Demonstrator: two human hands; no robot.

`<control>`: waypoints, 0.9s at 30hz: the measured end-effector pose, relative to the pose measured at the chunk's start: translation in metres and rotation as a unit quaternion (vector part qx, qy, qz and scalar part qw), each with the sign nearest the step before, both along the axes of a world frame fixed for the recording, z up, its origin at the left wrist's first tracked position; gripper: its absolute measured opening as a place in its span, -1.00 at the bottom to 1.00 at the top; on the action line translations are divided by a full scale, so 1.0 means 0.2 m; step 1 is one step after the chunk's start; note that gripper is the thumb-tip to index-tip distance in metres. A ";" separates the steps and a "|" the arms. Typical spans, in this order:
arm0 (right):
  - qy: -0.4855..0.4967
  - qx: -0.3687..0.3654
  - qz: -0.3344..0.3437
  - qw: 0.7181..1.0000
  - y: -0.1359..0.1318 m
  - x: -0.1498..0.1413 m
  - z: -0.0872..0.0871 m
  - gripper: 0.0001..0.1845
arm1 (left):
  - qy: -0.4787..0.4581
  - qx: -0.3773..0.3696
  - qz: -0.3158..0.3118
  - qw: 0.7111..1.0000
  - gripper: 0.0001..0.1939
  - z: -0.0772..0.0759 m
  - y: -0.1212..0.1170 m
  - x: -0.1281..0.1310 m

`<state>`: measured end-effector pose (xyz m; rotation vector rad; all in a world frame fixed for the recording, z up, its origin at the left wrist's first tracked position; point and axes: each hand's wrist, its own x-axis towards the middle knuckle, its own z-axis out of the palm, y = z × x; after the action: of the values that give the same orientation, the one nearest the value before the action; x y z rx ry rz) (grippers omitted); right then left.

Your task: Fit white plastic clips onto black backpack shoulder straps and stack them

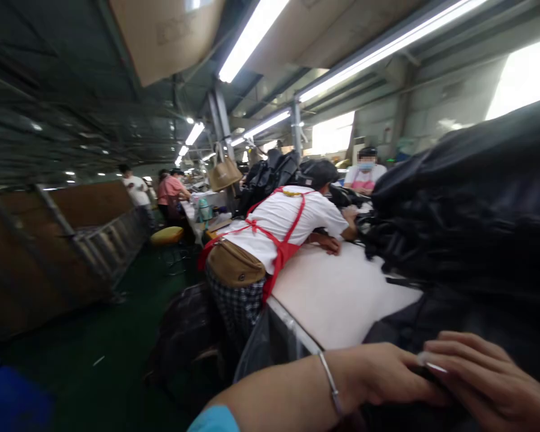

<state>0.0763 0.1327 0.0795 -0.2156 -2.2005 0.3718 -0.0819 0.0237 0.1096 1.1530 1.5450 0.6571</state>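
Note:
My left hand [389, 373], with a silver bangle at the wrist, reaches in from the bottom. Its fingers are closed on dark material [402, 321] on the table, which looks like part of a black bag. Close against it is my right hand [490, 375], its fingers bent and pressed together at the same spot. A small shiny spot shows at the right fingertips; I cannot tell whether it is a nail or a metal piece. What lies between the fingers is mostly hidden, and the picture is blurred.
A tall pile of black bags [472, 198] stands at the right on the white table [337, 294]. A co-worker in a red apron [283, 240] leans over the table ahead. Left are a yellow stool [167, 235], wooden pens [108, 246] and a blue bin [13, 390]; a dark bag [189, 336] sits on the floor.

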 end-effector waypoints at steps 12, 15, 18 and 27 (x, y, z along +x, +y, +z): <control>-0.071 -0.481 -0.036 0.873 -0.18 0.02 0.25 -0.77 | -0.177 -0.014 0.039 0.983 -0.74 0.05 0.01 0.02; -0.080 -0.530 -0.056 0.842 -0.17 0.00 0.24 -0.49 | -0.079 0.034 0.011 0.996 -0.70 0.07 -0.01 0.03; -0.130 -0.555 -0.030 0.821 -0.16 -0.01 0.24 -0.45 | 0.007 0.071 -0.014 0.997 -0.64 0.09 -0.03 0.04; -0.067 -0.607 -0.004 0.792 -0.15 0.01 0.19 -0.63 | 0.018 0.071 -0.024 0.997 -0.58 0.10 -0.01 0.06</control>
<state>0.0790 0.1025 0.1173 -0.9519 -1.7526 1.7775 -0.0692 0.0214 0.1297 1.3101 1.5151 0.7277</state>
